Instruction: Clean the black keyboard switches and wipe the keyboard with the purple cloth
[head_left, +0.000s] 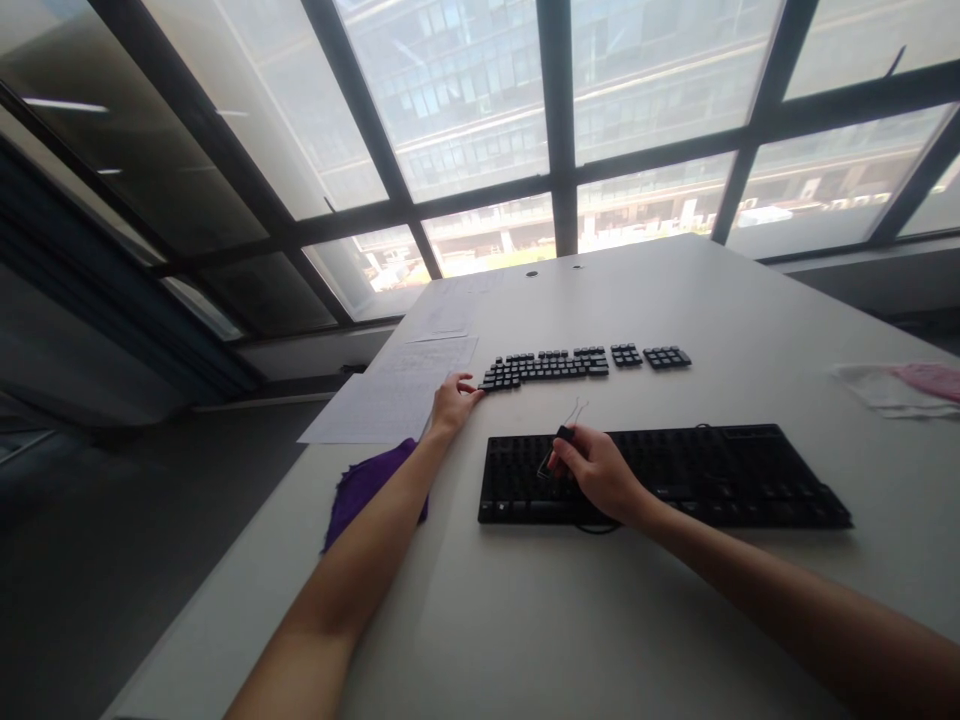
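A black keyboard [712, 480] lies across the white table [570, 620], with most of its keycaps removed. The removed black keycaps [555, 366] are laid out in rows further back. My right hand [596, 475] rests over the keyboard's left part, fingers closed round a wire keycap puller [564, 432] whose loops stick up towards the window. My left hand [452, 402] reaches to the left end of the keycap rows, fingers bent, tips touching the nearest keycaps.
Printed paper sheets [390, 400] lie by the table's left edge, with a purple cloth [367, 485] in front of them. A clear bag with something pink [907, 385] sits at the right. Large windows [555, 120] stand behind the table.
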